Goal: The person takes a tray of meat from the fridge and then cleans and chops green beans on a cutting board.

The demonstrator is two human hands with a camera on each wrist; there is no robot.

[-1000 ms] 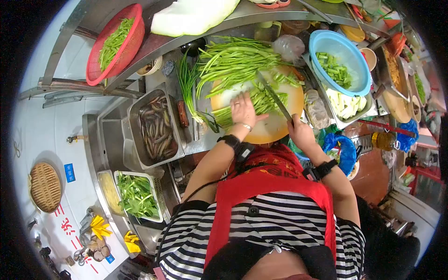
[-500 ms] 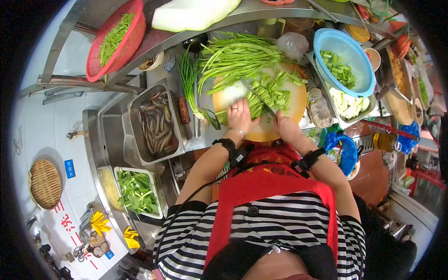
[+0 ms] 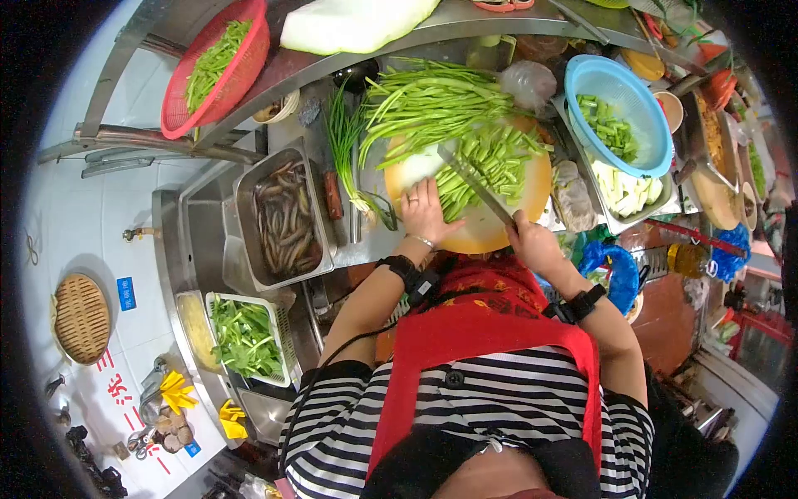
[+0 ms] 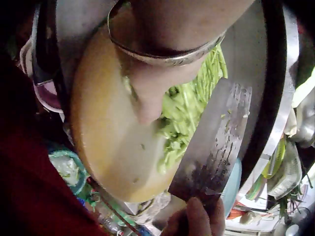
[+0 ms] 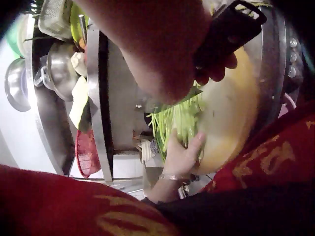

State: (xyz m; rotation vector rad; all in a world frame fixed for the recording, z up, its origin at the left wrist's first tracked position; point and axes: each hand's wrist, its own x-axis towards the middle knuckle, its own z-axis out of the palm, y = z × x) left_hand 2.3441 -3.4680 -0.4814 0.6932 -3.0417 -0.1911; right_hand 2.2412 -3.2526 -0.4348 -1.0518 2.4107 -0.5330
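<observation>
On a round cutting board [image 3: 465, 237] lie green stalks, long ones [image 3: 432, 100] at the back and cut pieces [image 3: 499, 162] in the middle. The left hand [image 3: 426, 214] rests on the near-left stalks, fingers extended and thumb spread to the side. Gripped by its handle in the right hand [image 3: 534, 243], a broad cleaver [image 3: 478, 183] slants across the cut pieces. In the left wrist view the cleaver's wet blade [image 4: 216, 137] stands beside the stalks. The right wrist view shows the black handle [image 5: 231, 32] in the right hand, with the left hand [image 5: 183, 156] on the stalks.
Left of the board are spring onions [image 3: 342, 141] and a metal tray [image 3: 287, 220] of dark, slender items. A blue basket [image 3: 619, 112] sits on a tray of pale pieces [image 3: 628, 191] at right. A red basket [image 3: 216, 71] and a large pale-green slab [image 3: 357, 25] occupy the shelf.
The cleaver has shifted left along the stalks, and the cut pieces lie more spread out over the board's middle. The left hand stays at the near-left stalks, with its thumb still out.
</observation>
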